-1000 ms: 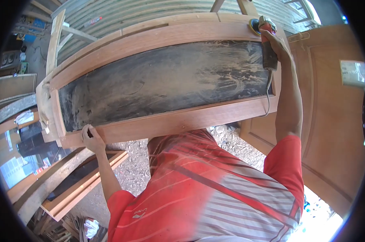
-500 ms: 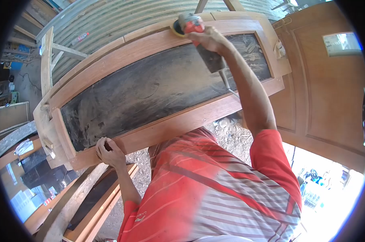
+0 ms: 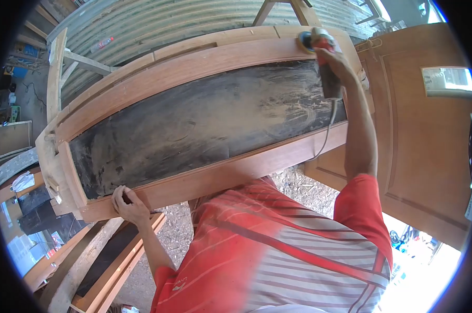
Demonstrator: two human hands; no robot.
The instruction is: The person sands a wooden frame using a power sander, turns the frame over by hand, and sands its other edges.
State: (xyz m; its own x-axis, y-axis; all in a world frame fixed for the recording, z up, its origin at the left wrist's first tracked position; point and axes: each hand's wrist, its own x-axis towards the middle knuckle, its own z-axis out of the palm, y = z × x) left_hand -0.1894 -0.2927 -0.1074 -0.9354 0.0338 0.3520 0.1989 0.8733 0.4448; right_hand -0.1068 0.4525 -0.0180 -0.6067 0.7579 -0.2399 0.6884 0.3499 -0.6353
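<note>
Corrugated sheeting (image 3: 204,18) backs the panel (image 3: 204,122), right hand (image 3: 340,61) gripping a sander (image 3: 329,81) above, left hand (image 3: 132,206) half-curled, apparently touching it.

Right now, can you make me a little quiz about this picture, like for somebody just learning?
1. Which side's grip holds the tool?
2. True or false: both sides hold a tool.
3. Fill the gap: the dark panel inside the frame is streaked with pale ____.

Key:
1. The right grip.
2. False: the left grip is at the frame's near edge, with no tool.
3. Dust.
</note>
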